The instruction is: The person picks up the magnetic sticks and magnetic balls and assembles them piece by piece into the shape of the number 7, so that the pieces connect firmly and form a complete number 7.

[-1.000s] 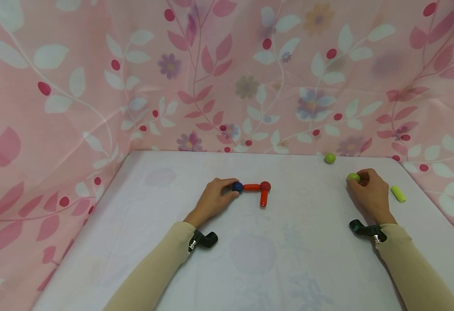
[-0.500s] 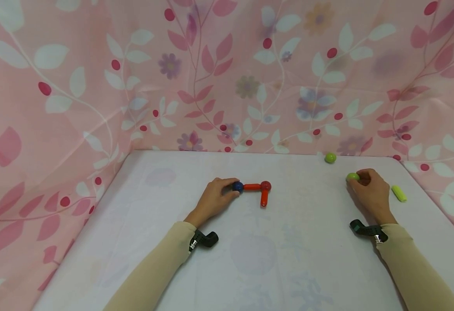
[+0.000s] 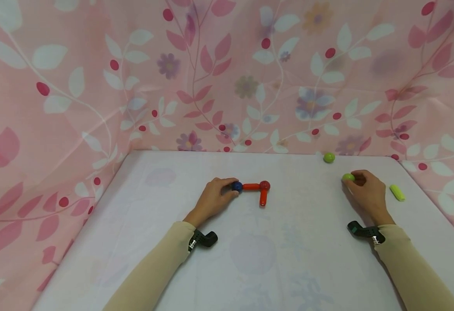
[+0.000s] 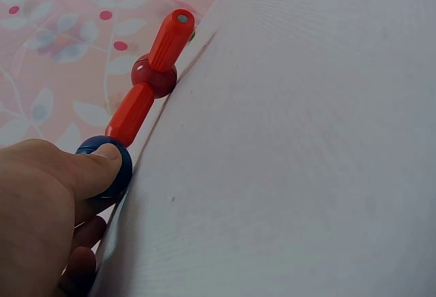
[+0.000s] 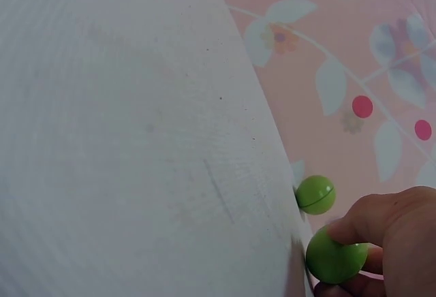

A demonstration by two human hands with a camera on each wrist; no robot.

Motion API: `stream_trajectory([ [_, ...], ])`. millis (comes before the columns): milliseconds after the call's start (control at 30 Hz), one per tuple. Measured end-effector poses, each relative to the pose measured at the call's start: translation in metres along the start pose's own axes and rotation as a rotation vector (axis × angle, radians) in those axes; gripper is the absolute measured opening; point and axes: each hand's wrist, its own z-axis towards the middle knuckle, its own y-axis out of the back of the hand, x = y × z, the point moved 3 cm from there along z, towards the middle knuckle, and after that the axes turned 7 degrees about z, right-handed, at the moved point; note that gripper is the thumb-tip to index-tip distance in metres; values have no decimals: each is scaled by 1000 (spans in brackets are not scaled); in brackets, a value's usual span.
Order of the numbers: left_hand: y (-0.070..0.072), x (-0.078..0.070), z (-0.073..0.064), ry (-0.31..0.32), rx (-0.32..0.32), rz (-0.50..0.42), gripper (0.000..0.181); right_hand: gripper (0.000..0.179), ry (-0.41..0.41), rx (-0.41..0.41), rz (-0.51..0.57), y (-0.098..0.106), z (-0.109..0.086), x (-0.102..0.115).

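My left hand (image 3: pixel 213 198) pinches a blue ball (image 3: pixel 237 186) between thumb and fingers near the middle of the table. From that ball a red rod (image 3: pixel 251 187) runs right to a red ball (image 3: pixel 264 185). A second red rod (image 3: pixel 263 198) joins the red ball and points toward me; the left wrist view shows a small metal disc (image 4: pixel 182 19) in its end. At the right, my right hand (image 3: pixel 369 194) holds a green ball (image 5: pixel 335 256) between thumb and fingers. Another green ball (image 3: pixel 329 157) lies just behind it, near the table's back edge.
A yellow-green rod (image 3: pixel 397 192) lies to the right of my right hand. White cloth covers the table (image 3: pixel 289 259). Pink floral fabric (image 3: pixel 227 77) hangs behind it and along the sides.
My right hand has shifted slightly left with the green ball. The left hand, the blue ball and the joined red pieces stay where they were.
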Motion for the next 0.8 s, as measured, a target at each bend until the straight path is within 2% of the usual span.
stream_trajectory([
  [800, 1, -1, 0, 11, 11, -11, 41, 49, 32, -19, -7, -2, -1, 0],
])
